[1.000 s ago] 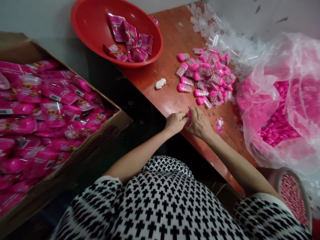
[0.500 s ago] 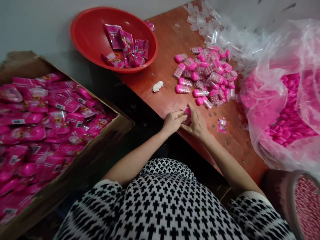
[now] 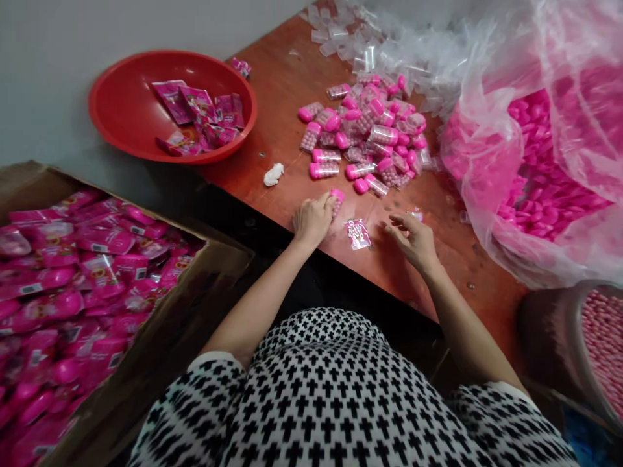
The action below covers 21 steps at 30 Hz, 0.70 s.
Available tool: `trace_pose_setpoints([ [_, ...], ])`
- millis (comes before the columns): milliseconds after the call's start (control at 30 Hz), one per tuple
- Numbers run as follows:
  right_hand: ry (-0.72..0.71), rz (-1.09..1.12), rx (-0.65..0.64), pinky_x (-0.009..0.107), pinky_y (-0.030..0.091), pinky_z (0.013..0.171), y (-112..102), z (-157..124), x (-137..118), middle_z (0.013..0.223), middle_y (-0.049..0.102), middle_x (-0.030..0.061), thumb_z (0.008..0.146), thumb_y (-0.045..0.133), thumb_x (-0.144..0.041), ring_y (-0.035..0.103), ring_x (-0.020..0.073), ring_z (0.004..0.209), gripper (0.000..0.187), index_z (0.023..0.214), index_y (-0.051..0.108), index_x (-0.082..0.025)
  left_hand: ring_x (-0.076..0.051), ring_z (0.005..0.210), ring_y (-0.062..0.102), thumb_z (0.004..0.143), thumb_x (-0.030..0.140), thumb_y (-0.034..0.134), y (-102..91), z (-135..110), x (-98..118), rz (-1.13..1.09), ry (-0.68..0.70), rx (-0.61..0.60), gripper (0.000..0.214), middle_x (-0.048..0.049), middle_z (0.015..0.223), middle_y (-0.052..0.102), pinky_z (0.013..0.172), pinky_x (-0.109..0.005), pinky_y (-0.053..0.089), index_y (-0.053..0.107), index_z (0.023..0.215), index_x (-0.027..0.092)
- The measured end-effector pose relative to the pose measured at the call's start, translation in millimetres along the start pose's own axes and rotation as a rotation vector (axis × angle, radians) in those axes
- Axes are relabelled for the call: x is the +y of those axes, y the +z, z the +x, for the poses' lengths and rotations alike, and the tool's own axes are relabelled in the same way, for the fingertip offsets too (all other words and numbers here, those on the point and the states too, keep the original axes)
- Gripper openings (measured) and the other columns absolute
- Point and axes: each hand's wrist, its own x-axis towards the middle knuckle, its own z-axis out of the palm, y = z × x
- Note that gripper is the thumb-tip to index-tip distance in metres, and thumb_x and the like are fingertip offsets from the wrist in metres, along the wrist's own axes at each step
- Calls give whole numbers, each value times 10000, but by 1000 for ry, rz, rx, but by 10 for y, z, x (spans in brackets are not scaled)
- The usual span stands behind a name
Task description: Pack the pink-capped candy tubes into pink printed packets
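My left hand (image 3: 313,222) is closed around a small candy tube (image 3: 337,202) near the table's front edge. Its pink cap and pink beads show past my fingertips. Off to the right, my right hand (image 3: 416,243) hovers low over the table with fingers curved and apart, nothing visible in it. Between the two hands lies a flat pink printed sachet (image 3: 358,234). A small clear scrap (image 3: 415,213) shows just behind the right fingers. Beyond my hands is a pile of filled candy tubes (image 3: 384,134) with pink caps.
At the left, a red basin (image 3: 121,139) holds pink packets, above a cardboard box (image 3: 214,259) full of packed tubes. Empty clear tubes (image 3: 335,32) lie at the back. A plastic bag (image 3: 479,130) of pink caps and a bucket (image 3: 549,324) of pink beads stand right. A white lump (image 3: 274,174) lies on the table.
My hands, together on a pink item before, are now apart, the right one moved rightward. The sachet has shifted left, to between them. The camera view has turned somewhat to the right.
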Motion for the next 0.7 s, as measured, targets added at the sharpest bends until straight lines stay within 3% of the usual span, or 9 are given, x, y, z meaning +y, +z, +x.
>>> trace_pose_setpoints([
  [100,107,-83,134,366,521,716,-191,-102,247,1002,677,96,851,512,-407,629,199,783,283,976,660,-200,-278,923,548,883,430,472,68,40,-26,317,135,101,310,-108,890,640,769,-365,394,703,946,233],
  [233,276,-219,254,390,481,819,-335,-66,605,988,655,130,851,469,-335,597,229,892,293,962,669,-152,-279,939,519,884,419,479,125,-44,-56,359,276,185,361,-132,973,601,809,-395,400,666,1100,199],
  [367,349,-230,207,406,450,872,-283,100,822,1043,622,142,837,498,-344,554,247,1012,331,1050,649,-141,-236,928,544,902,386,464,196,-323,73,236,422,101,380,-105,966,635,872,-378,408,618,1188,188],
  [467,348,-215,127,408,448,853,-198,179,851,1031,608,111,803,553,-370,542,248,1008,263,948,667,-183,-203,939,575,910,349,468,285,-552,217,88,492,-6,337,-80,973,671,900,-352,422,630,1157,189],
  [600,334,-108,138,387,455,816,-159,154,820,952,619,83,781,564,-332,566,217,901,165,766,636,-184,-174,847,617,888,342,510,405,-699,331,-112,406,-103,307,-75,911,692,827,-312,468,668,1085,168],
  [700,318,218,163,342,477,731,-183,91,689,869,644,55,756,590,-355,590,175,768,176,763,601,-179,-168,822,642,844,372,566,518,-697,355,-283,197,-180,319,-90,1005,693,775,-294,496,678,1069,174],
])
